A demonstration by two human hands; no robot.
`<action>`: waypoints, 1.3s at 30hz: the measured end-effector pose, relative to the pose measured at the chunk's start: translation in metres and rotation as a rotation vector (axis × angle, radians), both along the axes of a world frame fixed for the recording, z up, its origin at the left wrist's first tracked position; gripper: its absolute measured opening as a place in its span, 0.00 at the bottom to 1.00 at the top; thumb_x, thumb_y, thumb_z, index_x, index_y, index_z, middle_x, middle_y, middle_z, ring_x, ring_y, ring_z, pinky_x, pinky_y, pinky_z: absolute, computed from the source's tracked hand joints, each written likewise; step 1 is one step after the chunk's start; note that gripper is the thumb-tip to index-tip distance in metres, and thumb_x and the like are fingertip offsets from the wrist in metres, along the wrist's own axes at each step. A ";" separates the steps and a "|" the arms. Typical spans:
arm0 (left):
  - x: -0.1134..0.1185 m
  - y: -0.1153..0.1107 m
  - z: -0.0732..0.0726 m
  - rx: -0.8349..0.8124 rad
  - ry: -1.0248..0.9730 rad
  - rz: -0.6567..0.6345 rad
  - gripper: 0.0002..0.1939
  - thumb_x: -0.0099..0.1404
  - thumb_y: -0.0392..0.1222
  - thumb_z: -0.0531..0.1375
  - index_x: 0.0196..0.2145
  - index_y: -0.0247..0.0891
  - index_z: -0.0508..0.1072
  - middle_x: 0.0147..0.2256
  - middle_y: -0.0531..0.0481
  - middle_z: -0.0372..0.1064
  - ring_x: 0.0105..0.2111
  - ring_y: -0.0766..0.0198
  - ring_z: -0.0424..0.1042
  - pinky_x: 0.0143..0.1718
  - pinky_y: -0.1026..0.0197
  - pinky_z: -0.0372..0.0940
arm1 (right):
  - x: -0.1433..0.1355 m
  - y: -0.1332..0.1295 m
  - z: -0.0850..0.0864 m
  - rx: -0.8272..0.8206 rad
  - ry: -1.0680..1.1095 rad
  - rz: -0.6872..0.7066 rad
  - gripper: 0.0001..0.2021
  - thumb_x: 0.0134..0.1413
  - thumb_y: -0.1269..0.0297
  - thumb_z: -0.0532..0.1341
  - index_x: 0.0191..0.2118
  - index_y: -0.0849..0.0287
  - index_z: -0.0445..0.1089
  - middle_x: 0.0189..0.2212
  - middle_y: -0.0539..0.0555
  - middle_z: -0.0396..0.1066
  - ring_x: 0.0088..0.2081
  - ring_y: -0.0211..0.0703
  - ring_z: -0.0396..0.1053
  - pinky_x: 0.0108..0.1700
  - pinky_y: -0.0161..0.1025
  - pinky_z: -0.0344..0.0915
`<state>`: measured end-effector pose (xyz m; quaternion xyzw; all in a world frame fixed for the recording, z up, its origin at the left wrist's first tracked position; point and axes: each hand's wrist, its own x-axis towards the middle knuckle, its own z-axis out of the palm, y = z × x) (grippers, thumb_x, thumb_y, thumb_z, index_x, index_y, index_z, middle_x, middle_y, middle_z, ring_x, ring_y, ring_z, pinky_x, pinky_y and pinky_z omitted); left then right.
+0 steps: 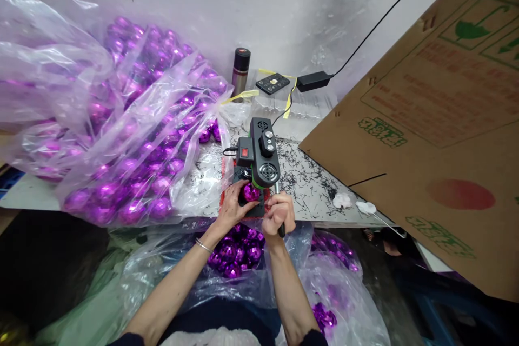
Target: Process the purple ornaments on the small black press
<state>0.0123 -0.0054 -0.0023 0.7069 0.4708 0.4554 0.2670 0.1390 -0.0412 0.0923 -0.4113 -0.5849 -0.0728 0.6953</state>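
A black machine point(265, 151) with round vents and a red switch stands near the table's front edge. Below its head sits a shiny purple ball point(251, 192). My left hand point(234, 204) holds this ball from the left, thumb and fingers around it. My right hand point(279, 213) is closed around the machine's lever handle point(281, 230), to the right of the ball. An open plastic bag with many purple balls point(239, 248) lies below the table edge, between my forearms.
Large clear bags of purple balls point(130, 173) cover the left side. A big cardboard box point(438, 130) leans in at the right. Behind the machine are a bottle point(240, 73), a black keypad point(273, 84) and a power adapter point(313, 81). Black scraps litter the tabletop point(300, 173).
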 end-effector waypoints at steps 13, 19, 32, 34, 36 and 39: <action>-0.047 -0.078 -0.020 0.259 0.124 -0.181 0.38 0.68 0.55 0.75 0.69 0.46 0.70 0.58 0.35 0.79 0.57 0.43 0.82 0.59 0.43 0.80 | -0.002 -0.009 0.055 -0.163 0.108 0.060 0.23 0.79 0.66 0.53 0.26 0.54 0.61 0.24 0.47 0.65 0.27 0.36 0.67 0.29 0.38 0.59; -0.073 -0.124 -0.060 0.100 0.455 -0.209 0.44 0.62 0.59 0.78 0.71 0.47 0.69 0.58 0.35 0.80 0.55 0.41 0.85 0.53 0.44 0.83 | -0.001 -0.008 0.045 -0.118 0.092 0.052 0.22 0.78 0.68 0.53 0.26 0.54 0.61 0.22 0.46 0.62 0.27 0.38 0.68 0.29 0.38 0.58; -0.092 0.146 0.090 -0.126 0.592 0.414 0.25 0.72 0.25 0.53 0.64 0.29 0.73 0.59 0.28 0.77 0.60 0.42 0.78 0.64 0.40 0.72 | -0.001 -0.009 0.037 -0.137 0.101 0.044 0.21 0.77 0.68 0.53 0.26 0.53 0.61 0.24 0.47 0.65 0.28 0.39 0.67 0.30 0.39 0.59; -0.091 0.169 0.098 -0.175 0.624 0.449 0.25 0.72 0.28 0.55 0.66 0.28 0.70 0.60 0.24 0.75 0.60 0.39 0.77 0.61 0.39 0.71 | -0.002 -0.009 0.038 -0.139 0.095 0.047 0.22 0.78 0.68 0.53 0.26 0.54 0.61 0.24 0.47 0.65 0.28 0.38 0.67 0.29 0.38 0.59; -0.087 0.181 0.100 -0.195 0.639 0.449 0.24 0.72 0.32 0.58 0.64 0.26 0.69 0.58 0.22 0.75 0.59 0.35 0.76 0.60 0.39 0.70 | -0.003 -0.009 0.040 -0.141 0.092 0.052 0.22 0.78 0.68 0.52 0.26 0.54 0.61 0.24 0.46 0.65 0.27 0.37 0.67 0.29 0.38 0.59; -0.085 0.184 0.100 -0.215 0.667 0.414 0.25 0.70 0.32 0.62 0.63 0.26 0.70 0.55 0.22 0.76 0.60 0.33 0.74 0.63 0.38 0.66 | -0.003 -0.009 0.040 -0.141 0.094 0.065 0.22 0.78 0.68 0.52 0.26 0.54 0.60 0.23 0.46 0.63 0.27 0.37 0.66 0.29 0.37 0.59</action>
